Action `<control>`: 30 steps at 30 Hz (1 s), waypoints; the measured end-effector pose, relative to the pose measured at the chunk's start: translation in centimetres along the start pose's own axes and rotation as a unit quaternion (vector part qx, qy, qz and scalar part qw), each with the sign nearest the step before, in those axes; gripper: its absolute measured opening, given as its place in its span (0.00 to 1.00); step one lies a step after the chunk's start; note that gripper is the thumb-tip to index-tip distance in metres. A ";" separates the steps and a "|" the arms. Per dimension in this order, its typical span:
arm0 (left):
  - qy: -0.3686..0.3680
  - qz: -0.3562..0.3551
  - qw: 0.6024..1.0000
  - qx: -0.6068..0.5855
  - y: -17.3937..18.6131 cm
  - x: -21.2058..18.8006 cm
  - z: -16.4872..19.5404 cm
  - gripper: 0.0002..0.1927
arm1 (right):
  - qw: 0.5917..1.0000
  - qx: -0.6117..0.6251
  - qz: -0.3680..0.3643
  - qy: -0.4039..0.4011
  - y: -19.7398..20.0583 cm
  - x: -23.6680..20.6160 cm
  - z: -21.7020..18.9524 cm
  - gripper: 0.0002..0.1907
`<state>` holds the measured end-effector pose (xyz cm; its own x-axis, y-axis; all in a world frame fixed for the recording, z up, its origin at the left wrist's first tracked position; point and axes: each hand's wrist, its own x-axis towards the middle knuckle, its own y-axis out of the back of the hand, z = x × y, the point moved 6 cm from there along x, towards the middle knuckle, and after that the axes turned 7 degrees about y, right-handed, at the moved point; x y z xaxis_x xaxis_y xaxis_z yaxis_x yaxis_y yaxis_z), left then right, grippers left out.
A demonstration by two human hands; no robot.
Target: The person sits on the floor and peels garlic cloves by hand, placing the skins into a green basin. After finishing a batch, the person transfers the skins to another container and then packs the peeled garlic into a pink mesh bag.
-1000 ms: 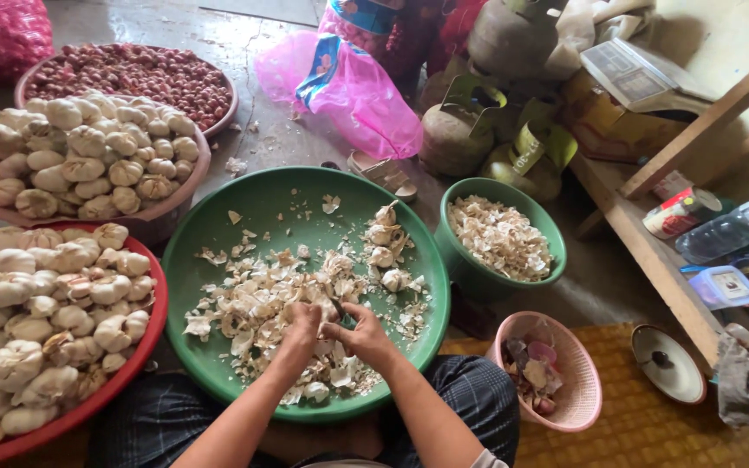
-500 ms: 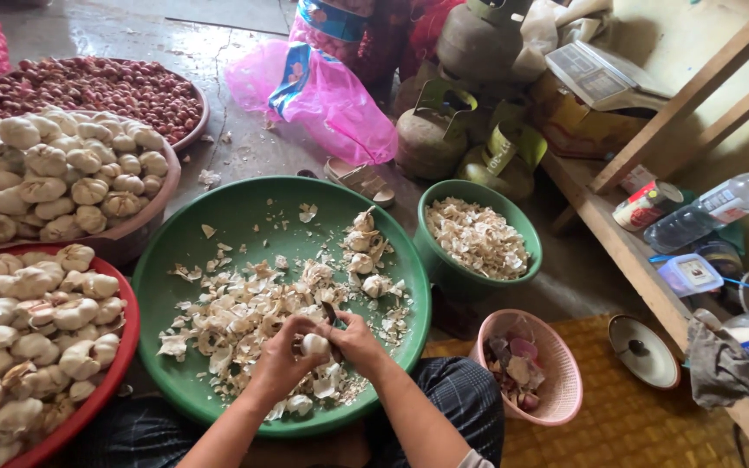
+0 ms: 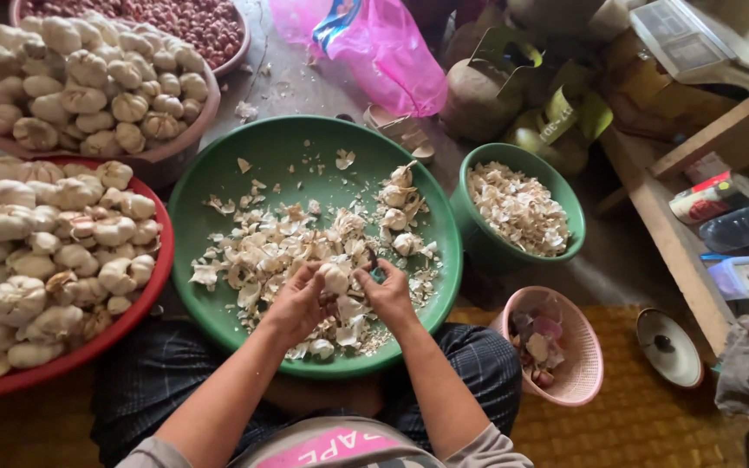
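Left hand (image 3: pixel 295 299) and right hand (image 3: pixel 385 293) both pinched on pale garlic bulb (image 3: pixel 335 277), lifted off the skin pile since a second ago, over wide green plastic basin (image 3: pixel 218 178). Beyond: small green bowl of peeled cloves (image 3: pixel 517 208).

Garlic bulb (image 3: pixel 335 277): pale, papery, partly peeled, pinched between both hands above green basin (image 3: pixel 218 186), over loose skins (image 3: pixel 262 256) and several bulbs.

Bowls (image 3: pixel 513 208) crowding green basin (image 3: pixel 218 286) — rim-to-rim
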<state>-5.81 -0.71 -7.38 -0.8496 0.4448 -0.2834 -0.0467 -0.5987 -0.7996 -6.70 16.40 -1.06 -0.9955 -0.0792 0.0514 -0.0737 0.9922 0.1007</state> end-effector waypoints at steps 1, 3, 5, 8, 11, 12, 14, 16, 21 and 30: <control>-0.003 0.004 1.000 -0.005 -0.1 -0.1 0.2 0.20 | 1.000 0.027 -0.008 -0.003 -0.1 -0.1 0.0 0.11; -0.008 -0.003 1.000 -0.012 -0.4 -0.1 0.5 0.20 | 0.998 0.043 -0.031 0.019 -0.5 -0.2 -0.5 0.12; -0.017 -0.018 1.000 0.003 -0.6 -0.1 0.6 0.20 | 0.996 0.022 -0.058 0.066 -1.2 -0.4 -1.4 0.13; -0.030 -0.037 0.998 0.037 -0.5 0.1 0.3 0.20 | 0.998 0.027 -0.026 0.049 -1.3 -0.4 -1.8 0.12; -0.041 -0.015 0.999 0.027 0.6 0.4 0.2 0.19 | 0.999 0.028 -0.035 -0.001 -0.9 -0.6 -1.7 0.13; -0.056 -0.002 0.998 0.026 1.0 0.6 0.3 0.18 | 0.997 0.047 -0.066 -0.006 -1.0 -0.8 -1.7 0.14; -0.076 0.013 0.996 0.035 1.6 0.9 0.6 0.17 | 0.987 0.088 -0.131 -0.017 -1.3 -1.2 -1.4 0.16; -0.086 0.018 0.995 0.053 1.8 1.1 0.7 0.16 | 0.981 0.078 -0.177 0.027 -1.8 -1.3 -1.1 0.15; -0.063 0.017 0.997 0.050 1.3 1.1 -0.2 0.16 | 0.997 0.021 -0.077 0.000 -1.6 -0.4 1.0 0.11; -0.048 0.023 0.997 0.057 2.3 2.0 -0.3 0.14 | 0.981 -0.148 0.002 0.123 -1.7 -1.0 -1.4 0.07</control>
<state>-7.43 -0.99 -9.94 -0.8981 0.3525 -0.2630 -0.0608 -0.6917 -0.7196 -5.47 14.67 0.14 -0.9491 -0.1314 0.2864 -0.0127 0.9242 0.3817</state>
